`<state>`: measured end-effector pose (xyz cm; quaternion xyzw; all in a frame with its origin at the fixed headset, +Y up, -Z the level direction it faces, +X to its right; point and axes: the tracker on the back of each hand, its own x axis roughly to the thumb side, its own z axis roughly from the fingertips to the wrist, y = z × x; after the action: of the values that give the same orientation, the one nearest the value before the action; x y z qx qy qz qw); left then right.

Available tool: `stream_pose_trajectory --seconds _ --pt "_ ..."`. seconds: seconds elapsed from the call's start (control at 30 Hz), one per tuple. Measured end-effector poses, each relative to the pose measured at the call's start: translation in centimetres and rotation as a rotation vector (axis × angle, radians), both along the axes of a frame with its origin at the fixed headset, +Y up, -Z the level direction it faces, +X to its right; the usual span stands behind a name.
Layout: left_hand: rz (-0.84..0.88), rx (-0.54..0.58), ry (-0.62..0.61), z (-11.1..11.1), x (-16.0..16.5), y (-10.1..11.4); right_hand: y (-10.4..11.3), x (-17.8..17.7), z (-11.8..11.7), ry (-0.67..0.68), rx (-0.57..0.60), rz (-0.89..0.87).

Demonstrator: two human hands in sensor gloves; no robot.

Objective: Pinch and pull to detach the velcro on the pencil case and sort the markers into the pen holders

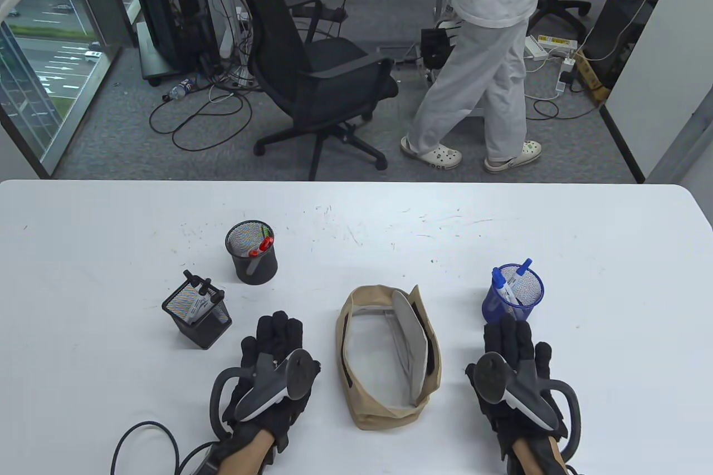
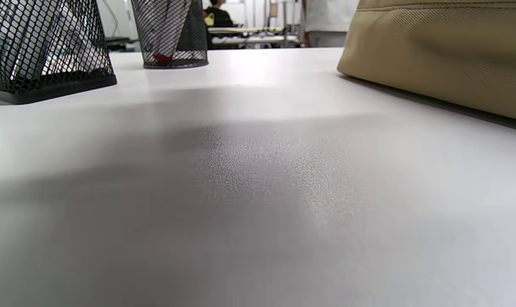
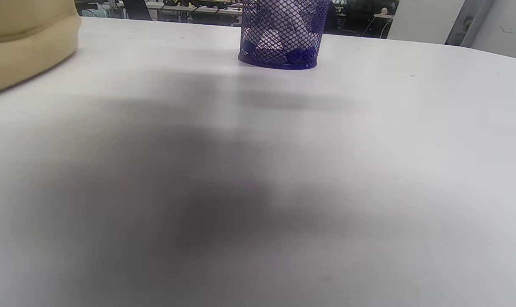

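Note:
A tan pencil case (image 1: 388, 355) lies open in the middle of the table, its grey lining showing and no markers seen inside. My left hand (image 1: 274, 342) lies flat on the table to its left, fingers straight. My right hand (image 1: 513, 340) lies flat to its right, just below the blue mesh holder (image 1: 513, 293) with blue-capped markers. A round black mesh holder (image 1: 252, 251) holds red-capped markers. A square black mesh holder (image 1: 197, 314) holds black-capped markers. The left wrist view shows the case (image 2: 445, 51) and both black holders (image 2: 44, 47); the right wrist view shows the blue holder (image 3: 283, 34).
The white table (image 1: 585, 230) carries scuff marks. A cable (image 1: 139, 436) loops at the bottom left edge. Beyond the far edge stand a black office chair (image 1: 317, 74) and a person in white (image 1: 484, 52) walking on the carpet.

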<state>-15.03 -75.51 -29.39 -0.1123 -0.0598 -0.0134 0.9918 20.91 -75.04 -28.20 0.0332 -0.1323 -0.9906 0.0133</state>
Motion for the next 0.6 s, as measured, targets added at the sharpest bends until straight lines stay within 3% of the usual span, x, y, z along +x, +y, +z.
stream_pose_trajectory --seconds 0.6 --pt "0.02 0.014 0.017 0.04 -0.44 -0.02 -0.23 0.03 -0.4 0.005 -0.006 -0.08"
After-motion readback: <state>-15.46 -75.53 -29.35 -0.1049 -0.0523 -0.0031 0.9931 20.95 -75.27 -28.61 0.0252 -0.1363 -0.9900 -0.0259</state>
